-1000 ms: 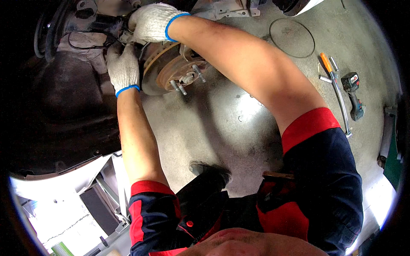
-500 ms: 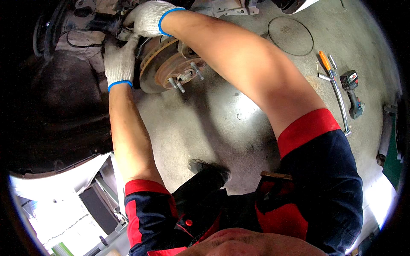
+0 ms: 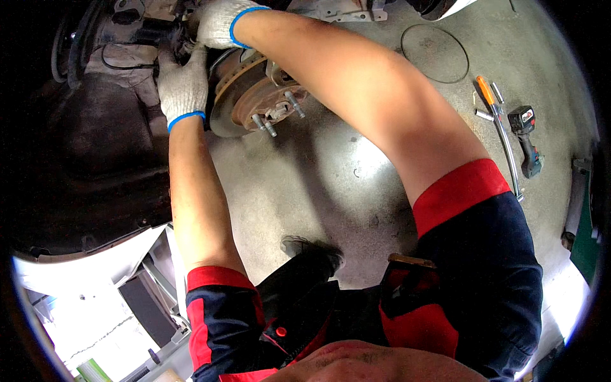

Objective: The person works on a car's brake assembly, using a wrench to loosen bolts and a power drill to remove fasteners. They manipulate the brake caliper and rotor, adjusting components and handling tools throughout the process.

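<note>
Inside the wheel well, both my hands wear white knitted gloves with blue cuffs. My left hand (image 3: 183, 83) reaches up to the lower end of a dark strut (image 3: 156, 32); its thumb stands to the right and its fingers curl around a part in shadow. Just above and to the right, my right hand (image 3: 219, 25) bends over the same dark joint, closed, its fingertips mostly hidden. What lies between the two hands is too dark to make out. Beside them is a rusty brake disc (image 3: 226, 118) with wheel studs (image 3: 293, 104) sticking out of its hub.
On the floor at right lie a long-handled ratchet wrench (image 3: 503, 137) with an orange grip, sockets (image 3: 484, 114) and a cordless impact driver (image 3: 527, 143). A thin black ring (image 3: 468, 60) lies farther back. The dark wheel-arch liner (image 3: 95, 159) curves along my left arm.
My left hand has shifted slightly right and its wrist has tilted. My right hand has moved a little up and left, deeper behind the disc. The tools have stayed put.
</note>
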`<state>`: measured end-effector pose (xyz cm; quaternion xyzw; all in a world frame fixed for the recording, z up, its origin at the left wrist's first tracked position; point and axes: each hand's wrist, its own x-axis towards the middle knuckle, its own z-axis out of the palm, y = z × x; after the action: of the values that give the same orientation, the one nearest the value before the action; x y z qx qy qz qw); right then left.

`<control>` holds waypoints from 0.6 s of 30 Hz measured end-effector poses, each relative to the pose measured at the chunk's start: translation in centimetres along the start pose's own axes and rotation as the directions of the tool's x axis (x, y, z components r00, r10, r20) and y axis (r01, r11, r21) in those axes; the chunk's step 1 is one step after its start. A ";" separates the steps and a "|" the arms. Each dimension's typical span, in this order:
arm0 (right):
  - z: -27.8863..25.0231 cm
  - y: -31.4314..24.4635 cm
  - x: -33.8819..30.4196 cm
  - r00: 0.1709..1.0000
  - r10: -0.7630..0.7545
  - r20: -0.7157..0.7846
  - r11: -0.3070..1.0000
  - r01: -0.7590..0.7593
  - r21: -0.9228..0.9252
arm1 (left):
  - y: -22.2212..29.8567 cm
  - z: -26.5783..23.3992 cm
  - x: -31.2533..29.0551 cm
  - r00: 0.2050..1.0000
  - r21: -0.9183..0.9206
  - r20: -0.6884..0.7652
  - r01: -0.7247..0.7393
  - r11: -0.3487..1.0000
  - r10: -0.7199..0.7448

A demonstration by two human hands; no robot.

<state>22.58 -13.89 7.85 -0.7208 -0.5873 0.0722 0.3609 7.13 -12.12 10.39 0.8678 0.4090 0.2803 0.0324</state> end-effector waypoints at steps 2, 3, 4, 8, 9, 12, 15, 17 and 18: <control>-0.3 0.4 0.0 0.999 -0.041 0.002 0.999 0.041 -0.003 | 0.8 -0.4 -0.3 1.000 0.023 0.020 0.022 1.000 -0.022; -0.4 0.6 0.0 0.998 -0.063 0.003 0.998 0.063 -0.003 | 1.1 -0.5 -0.5 0.998 0.013 0.057 0.017 1.000 -0.017; -0.4 0.7 0.0 0.998 -0.064 0.004 0.998 0.064 -0.002 | 1.1 -0.6 -0.5 0.995 0.002 0.095 0.013 1.000 -0.013; -0.1 0.8 0.4 0.982 -0.176 -0.070 0.980 0.181 0.084 | -1.0 -0.6 0.6 0.979 -0.045 0.163 -0.116 0.992 0.122; 0.3 1.0 0.8 0.993 -0.118 -0.020 0.993 0.118 0.015 | -0.7 -0.1 1.0 0.974 -0.026 0.183 -0.132 0.991 0.134; 1.6 0.4 0.7 0.999 -0.037 0.033 0.999 0.037 -0.001 | -0.8 -0.6 0.7 0.970 0.042 0.220 -0.114 0.993 0.102; 1.8 0.7 1.2 1.000 -0.002 0.005 1.000 0.002 0.030 | 0.8 -1.1 1.1 0.964 0.132 0.254 -0.117 0.984 0.081; 0.8 1.6 2.4 0.985 -0.153 0.075 0.980 0.161 -0.114 | 2.0 -0.5 1.5 0.957 0.181 0.273 -0.146 0.972 0.093; 0.5 1.6 2.0 0.985 -0.155 0.075 0.981 0.163 -0.110 | 1.9 -0.3 1.5 0.962 0.182 0.259 -0.142 0.973 0.092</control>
<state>24.18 -11.91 7.19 -0.6885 -0.6578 0.0330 0.3036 9.05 -12.32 11.88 0.9178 0.3752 0.1286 -0.0203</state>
